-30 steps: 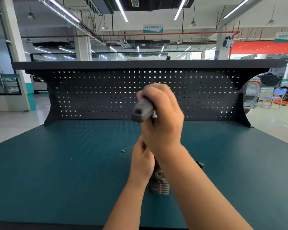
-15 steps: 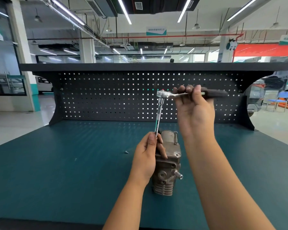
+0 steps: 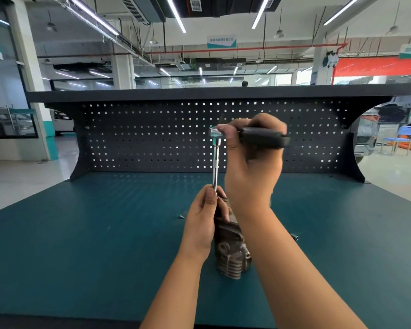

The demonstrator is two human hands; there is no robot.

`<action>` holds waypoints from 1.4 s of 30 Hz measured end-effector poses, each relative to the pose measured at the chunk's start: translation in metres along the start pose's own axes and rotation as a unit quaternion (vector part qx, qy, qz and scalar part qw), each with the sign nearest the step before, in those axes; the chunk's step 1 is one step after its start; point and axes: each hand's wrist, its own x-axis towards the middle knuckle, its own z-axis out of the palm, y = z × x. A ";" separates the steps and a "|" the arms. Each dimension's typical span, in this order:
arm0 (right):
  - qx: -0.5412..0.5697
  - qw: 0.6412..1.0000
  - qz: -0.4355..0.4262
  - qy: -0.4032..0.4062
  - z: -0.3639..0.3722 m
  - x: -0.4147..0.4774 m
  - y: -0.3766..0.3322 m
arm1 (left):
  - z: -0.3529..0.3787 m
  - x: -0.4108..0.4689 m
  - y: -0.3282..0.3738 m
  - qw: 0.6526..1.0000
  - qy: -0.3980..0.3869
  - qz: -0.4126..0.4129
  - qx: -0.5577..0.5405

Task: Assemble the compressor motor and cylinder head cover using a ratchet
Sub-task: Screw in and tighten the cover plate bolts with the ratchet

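We see the right hand [image 3: 252, 167] raised above the table, fingers and thumb wrapped round the ratchet [image 3: 262, 138] at its black handle, close up to the head. The handle lies about level and points right. The chrome head at its left end is blurred. From the head an extension bar [image 3: 216, 160] drops straight down, upright. The left hand [image 3: 203, 219] holds the lower part of that bar, fingers curled round it and thumb lying up along the near side. We cannot tell what the bar's tip meets; the hands hide it.

The compressor [image 3: 233, 255] stands on the table [image 3: 81, 233] about mid-width, nearer the front edge than the back edge, directly under the hands. It is grey cast metal, with cooling fins on the end facing us and round bosses above the fins. Its far upper part is hidden by the left hand and the right wrist, so we cannot make out the cylinder head cover. The left palm is just beside the compressor's left side; we cannot tell if it touches.

Loose on the table:
- a small screw [image 3: 181, 216] just left of the left hand, toward the middle
- a dark bolt [image 3: 294, 237] right of the right forearm, a little nearer the front edge than the screw

A pegboard [image 3: 152, 138] rises along the back edge, with a dark shelf [image 3: 199, 92] on top.
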 end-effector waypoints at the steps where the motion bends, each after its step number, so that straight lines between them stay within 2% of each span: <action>1: 0.016 1.000 0.019 0.016 -0.004 0.002 0.001 | 0.000 0.001 0.000 1.000 -0.010 -0.006 -0.002; 3: 0.022 0.999 0.016 0.029 -0.009 0.006 0.002 | 0.001 0.001 0.000 0.999 -0.032 -0.011 0.001; 5: 0.003 0.999 -0.023 0.024 -0.009 0.007 0.000 | 0.004 0.001 0.000 0.999 -0.037 -0.007 0.007; 8: -0.039 0.995 -0.087 0.019 -0.005 0.007 -0.001 | 0.008 0.004 -0.002 1.000 -0.008 0.011 0.016; 14: -0.120 0.984 -0.130 0.015 -0.004 0.002 -0.002 | 0.006 0.006 -0.009 0.999 0.010 0.005 0.041; 16: -0.104 0.991 -0.084 0.026 -0.004 0.005 -0.004 | 0.007 0.005 -0.008 0.999 0.004 0.007 0.033; 18: -0.031 0.998 0.036 0.044 -0.007 0.013 -0.007 | 0.011 0.004 -0.006 1.000 -0.012 0.013 0.024; 21: 0.063 0.984 0.148 0.079 -0.018 0.033 -0.014 | 0.019 0.000 -0.008 0.999 -0.008 0.032 0.020; 23: 0.121 0.974 0.156 0.116 -0.026 0.046 -0.026 | 0.020 0.001 -0.010 0.998 0.020 0.050 0.025; 25: 0.165 0.966 0.120 0.158 -0.038 0.060 -0.033 | 0.016 0.004 -0.011 0.997 0.047 0.062 0.026; 27: 0.134 0.974 0.075 0.165 -0.058 0.070 -0.036 | 0.011 0.008 -0.011 0.996 0.064 0.064 0.024; 29: 0.037 0.992 0.076 0.098 -0.079 0.072 -0.032 | 0.008 0.011 -0.013 0.995 0.081 0.054 0.018; 31: -0.070 0.988 0.139 -0.003 -0.098 0.061 -0.021 | 0.007 0.013 -0.014 0.994 0.096 0.047 0.002; 33: -0.159 0.957 0.204 -0.130 -0.112 0.039 -0.005 | 0.008 0.014 -0.015 0.993 0.108 0.045 -0.008; 35: -0.235 0.908 0.243 -0.248 -0.120 0.011 0.013 | 0.009 0.016 -0.016 0.993 0.112 0.042 -0.013; 37: -0.272 0.871 0.291 -0.287 -0.125 -0.013 0.026 | 0.010 0.018 -0.016 0.993 0.108 0.039 -0.011; 39: -0.293 0.846 0.339 -0.288 -0.127 -0.029 0.034 | 0.009 0.017 -0.017 0.994 0.098 0.037 -0.008; 42: -0.269 0.851 0.374 -0.252 -0.126 -0.037 0.036 | 0.010 0.015 -0.017 0.996 0.077 0.042 0.003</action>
